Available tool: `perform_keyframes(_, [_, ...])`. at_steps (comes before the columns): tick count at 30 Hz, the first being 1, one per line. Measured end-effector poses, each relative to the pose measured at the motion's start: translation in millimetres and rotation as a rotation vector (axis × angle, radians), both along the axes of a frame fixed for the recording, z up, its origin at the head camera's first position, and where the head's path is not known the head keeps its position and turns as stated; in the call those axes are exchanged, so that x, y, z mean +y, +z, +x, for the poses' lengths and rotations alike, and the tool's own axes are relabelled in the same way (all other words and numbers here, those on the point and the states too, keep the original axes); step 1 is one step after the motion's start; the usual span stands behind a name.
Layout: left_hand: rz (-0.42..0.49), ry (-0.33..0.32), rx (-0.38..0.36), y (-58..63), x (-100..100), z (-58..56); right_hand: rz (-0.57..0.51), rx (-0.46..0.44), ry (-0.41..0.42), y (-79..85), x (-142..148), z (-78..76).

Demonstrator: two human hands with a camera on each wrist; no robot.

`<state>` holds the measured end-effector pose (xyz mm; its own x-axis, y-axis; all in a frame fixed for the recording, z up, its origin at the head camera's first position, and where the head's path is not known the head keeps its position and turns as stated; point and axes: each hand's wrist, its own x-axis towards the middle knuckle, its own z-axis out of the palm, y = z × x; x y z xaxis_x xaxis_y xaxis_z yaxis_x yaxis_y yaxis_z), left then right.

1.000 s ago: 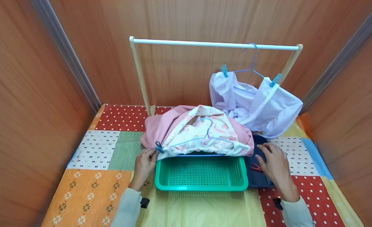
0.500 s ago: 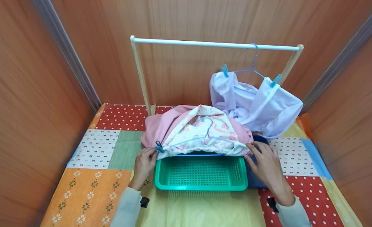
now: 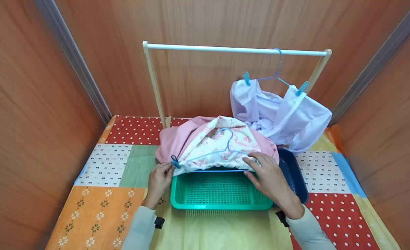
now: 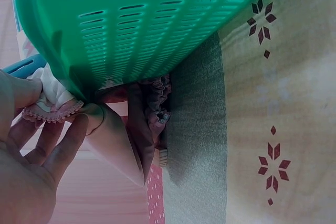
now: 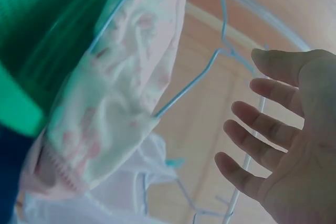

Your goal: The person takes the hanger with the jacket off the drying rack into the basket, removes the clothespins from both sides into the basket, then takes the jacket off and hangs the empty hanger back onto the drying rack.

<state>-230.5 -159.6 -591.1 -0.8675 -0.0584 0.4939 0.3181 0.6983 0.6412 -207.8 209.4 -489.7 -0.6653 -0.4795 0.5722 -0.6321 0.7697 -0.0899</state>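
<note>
A pink garment with white printed lining (image 3: 237, 137) lies draped over the back of a green basket (image 3: 222, 207). A blue wire hanger (image 3: 229, 147) runs inside its waist edge. My left hand (image 3: 159, 178) pinches the garment's left corner, beside a blue clothespin (image 3: 175, 162) clipped there; in the left wrist view its fingers (image 4: 68, 145) hold the lace-trimmed edge (image 4: 52, 114). My right hand (image 3: 269, 177) hovers over the hanger's right side, fingers spread, holding nothing. The right wrist view shows that open palm (image 5: 294, 177) near the hanger hook.
Behind stands a drying rack with a white rod (image 3: 208, 48). A white garment (image 3: 305, 118) hangs from it on another hanger, clipped with turquoise clothespins (image 3: 302, 88). A dark blue tray (image 3: 293, 173) sits right of the basket. Wooden panels enclose the patchwork cloth (image 3: 100, 208).
My right hand has moved left from above the dark tray, past the garment's right corner, to the hanger's right arm. The left hand has kept its hold on the left corner.
</note>
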Motion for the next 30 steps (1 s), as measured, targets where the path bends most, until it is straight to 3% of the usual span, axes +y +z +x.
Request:
perform_keyframes(6, [0.008, 0.001, -0.016, 0.3, -1.0, -0.6, 0.007, -0.060, 0.075, 4.3, -24.0, -2.6])
perform_keyframes(17, [0.012, 0.007, -0.016, -0.2, -1.9, -0.3, -0.054, -0.084, 0.200, 4.2, -66.7, -13.2])
perform_keyframes(26, [-0.012, 0.005, -0.025, 0.8, -1.0, -0.7, -0.188, -0.325, 0.312, 3.6, -99.2, -25.5])
perform_keyframes(30, [-0.013, 0.007, -0.032, 1.7, -0.9, -0.4, -0.198, -0.352, 0.315, 3.8, -111.2, -31.1])
